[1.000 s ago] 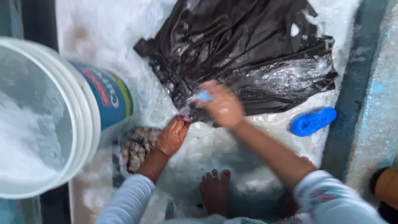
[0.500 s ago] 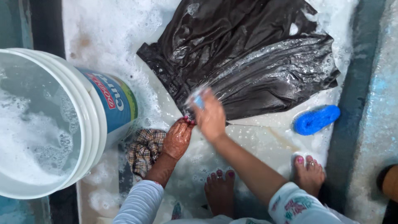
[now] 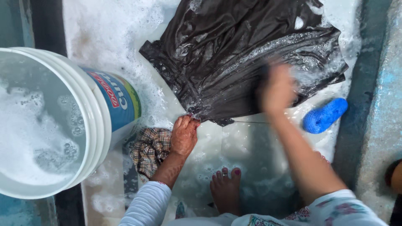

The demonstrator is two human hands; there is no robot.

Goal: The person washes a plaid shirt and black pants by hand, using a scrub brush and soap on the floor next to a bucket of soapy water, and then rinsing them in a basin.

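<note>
A wet dark brown garment [image 3: 234, 54] lies spread on the soapy white floor. My left hand [image 3: 183, 134] pins the garment's near corner to the floor with its fingertips. My right hand [image 3: 277, 88] is blurred with motion over the right half of the garment, its fingers curled; the small blue object it held a moment ago is hidden by the blur. My bare foot [image 3: 225, 188] stands on the wet floor below the hands.
A large white bucket [image 3: 90, 125] of foamy water stands at the left. A crumpled checked cloth [image 3: 150, 150] lies beside my left wrist. A blue scrubber [image 3: 325, 116] rests at the right, next to a raised blue-grey ledge [image 3: 377, 96].
My right hand has swept from the garment's near corner, beside the left hand, out to the right across the cloth. The left hand has stayed on the corner.
</note>
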